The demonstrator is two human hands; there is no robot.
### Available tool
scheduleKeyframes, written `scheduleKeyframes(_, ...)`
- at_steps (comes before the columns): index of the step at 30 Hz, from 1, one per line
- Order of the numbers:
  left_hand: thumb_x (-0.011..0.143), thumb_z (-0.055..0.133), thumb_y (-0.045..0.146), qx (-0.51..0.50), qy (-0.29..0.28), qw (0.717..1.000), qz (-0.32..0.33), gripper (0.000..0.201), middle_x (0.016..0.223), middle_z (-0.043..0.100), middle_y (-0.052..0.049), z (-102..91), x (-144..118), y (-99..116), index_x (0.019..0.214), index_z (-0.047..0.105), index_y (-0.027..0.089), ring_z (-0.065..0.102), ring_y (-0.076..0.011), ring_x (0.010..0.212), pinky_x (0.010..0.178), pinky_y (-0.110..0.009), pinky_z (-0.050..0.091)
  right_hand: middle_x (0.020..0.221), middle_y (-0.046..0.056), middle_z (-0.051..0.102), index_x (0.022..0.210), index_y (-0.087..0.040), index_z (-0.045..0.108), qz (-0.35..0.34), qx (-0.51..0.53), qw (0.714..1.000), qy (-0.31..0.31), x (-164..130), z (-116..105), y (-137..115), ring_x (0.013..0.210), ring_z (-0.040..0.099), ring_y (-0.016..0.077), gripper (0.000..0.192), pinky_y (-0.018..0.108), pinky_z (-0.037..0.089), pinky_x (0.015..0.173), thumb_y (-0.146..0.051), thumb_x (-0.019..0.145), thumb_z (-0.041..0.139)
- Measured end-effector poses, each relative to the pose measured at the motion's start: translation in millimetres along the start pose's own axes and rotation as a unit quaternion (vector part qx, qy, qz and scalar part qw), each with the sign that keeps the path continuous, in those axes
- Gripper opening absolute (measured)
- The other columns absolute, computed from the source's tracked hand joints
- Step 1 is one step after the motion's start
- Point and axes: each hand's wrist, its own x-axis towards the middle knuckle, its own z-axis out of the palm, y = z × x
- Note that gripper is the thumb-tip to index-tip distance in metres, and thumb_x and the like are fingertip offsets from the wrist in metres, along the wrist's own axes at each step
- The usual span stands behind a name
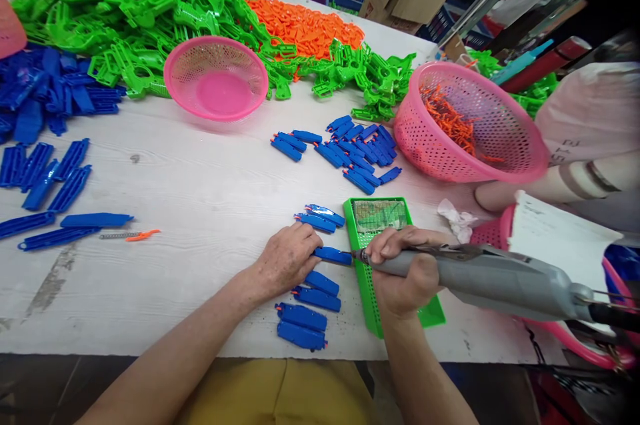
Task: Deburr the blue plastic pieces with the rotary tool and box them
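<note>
My right hand (405, 271) is wrapped round a grey electric screwdriver (495, 278), its tip pointing left over a green plastic basket tray (370, 298). That tip meets the right end of a blue plastic piece (334, 255). The piece's left end is pinched under the fingers of my left hand (287, 255). Above and below it lie more blue pieces (303, 331), some with orange bits at their ends. A grey wire-mesh block (381, 215) sits at the far end of the tray.
Beyond are a pink basket (216, 78), a larger pink basket (470, 121) with orange parts, a green gun-shaped parts heap (135, 11) and an orange heap (305, 28). Blue shells (45, 85) lie left, near a spring (120, 235). Another person's arm (560, 185) rests at right.
</note>
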Motion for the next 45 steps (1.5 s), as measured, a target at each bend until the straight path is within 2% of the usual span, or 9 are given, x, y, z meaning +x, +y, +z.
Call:
scheduleKeyframes(8,0.091,0.067,0.019,0.002,0.001,1.000,0.002,0.012,0.102,0.064,-0.007,1.7,0,0,0.102,0.062,0.017,0.060,-0.0253,0.095,0.080,-0.039,0.051,0.063,-0.007,0.052,0.089,-0.023,0.059,0.016,0.000,1.000,-0.011,-1,1,-1,0.043,0.048,0.0102,0.013,0.027,0.046,0.044,-0.036,0.089,0.060)
scheduleKeyframes(18,0.089,0.068,0.019,-0.002,-0.004,1.000,-0.006,0.014,0.102,0.065,-0.008,-1.7,0,2,0.102,0.063,0.017,0.061,-0.0259,0.097,0.082,-0.040,0.052,0.064,-0.007,0.054,0.087,-0.022,0.060,0.000,-0.005,1.000,-0.013,4,-2,-3,0.044,0.051,0.0103,0.014,0.026,0.046,0.044,-0.036,0.088,0.062)
scheduleKeyframes(23,0.092,0.071,0.028,-0.069,0.047,0.996,-0.010,0.026,0.109,0.066,-0.008,-0.9,-1,5,0.114,0.063,0.018,0.062,-0.0259,0.102,0.087,-0.040,0.053,0.064,-0.006,0.054,0.090,-0.023,0.063,0.017,0.031,0.999,-0.027,4,6,-11,0.044,0.050,0.0108,0.013,0.028,0.045,0.043,-0.036,0.089,0.063)
scheduleKeyframes(29,0.099,0.061,0.026,-0.078,0.089,0.993,0.000,0.009,0.101,0.066,-0.007,4.9,-2,8,0.099,0.064,0.018,0.060,-0.0229,0.095,0.084,-0.037,0.049,0.064,-0.006,0.054,0.092,-0.027,0.063,0.036,0.037,0.997,-0.059,-2,19,-20,0.045,0.052,0.0116,0.017,0.029,0.048,0.044,-0.043,0.088,0.067)
scheduleKeyframes(37,0.101,0.055,0.021,-0.031,0.076,0.997,0.011,0.013,0.093,0.064,-0.006,3.9,-2,11,0.090,0.063,0.019,0.058,-0.0214,0.090,0.078,-0.035,0.044,0.064,-0.006,0.052,0.091,-0.026,0.060,0.030,0.031,0.997,-0.065,-4,27,-19,0.045,0.051,0.0108,0.019,0.028,0.047,0.044,-0.044,0.090,0.064)
scheduleKeyframes(45,0.103,0.051,0.021,-0.056,0.083,0.995,0.026,0.017,0.093,0.067,-0.005,4.4,-2,9,0.093,0.066,0.018,0.059,-0.0203,0.091,0.079,-0.034,0.044,0.064,-0.006,0.053,0.092,-0.025,0.063,0.028,0.059,0.996,-0.061,-4,29,-21,0.046,0.051,0.0108,0.017,0.028,0.047,0.044,-0.042,0.090,0.065)
